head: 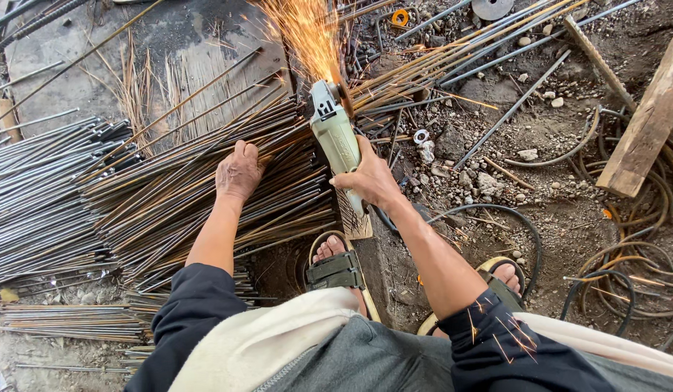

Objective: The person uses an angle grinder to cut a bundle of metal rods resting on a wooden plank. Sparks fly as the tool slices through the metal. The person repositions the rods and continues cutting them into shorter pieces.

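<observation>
My right hand (pixel 371 178) grips the body of a pale green angle grinder (pixel 335 134). Its disc bites into thin steel rods at the top centre, and orange sparks (pixel 303 33) fan upward. My left hand (pixel 238 172) presses flat, fingers curled, on a thick bundle of rusty steel rods (pixel 176 196) lying across the ground. Both of my feet in sandals (pixel 336 268) stand just below the grinder.
More loose rods (pixel 38 181) lie in piles at the left. A wooden plank (pixel 652 123) rests at the right edge above coiled wire and a black cable (pixel 627 283). Stones and scrap litter the dirt ground at centre right.
</observation>
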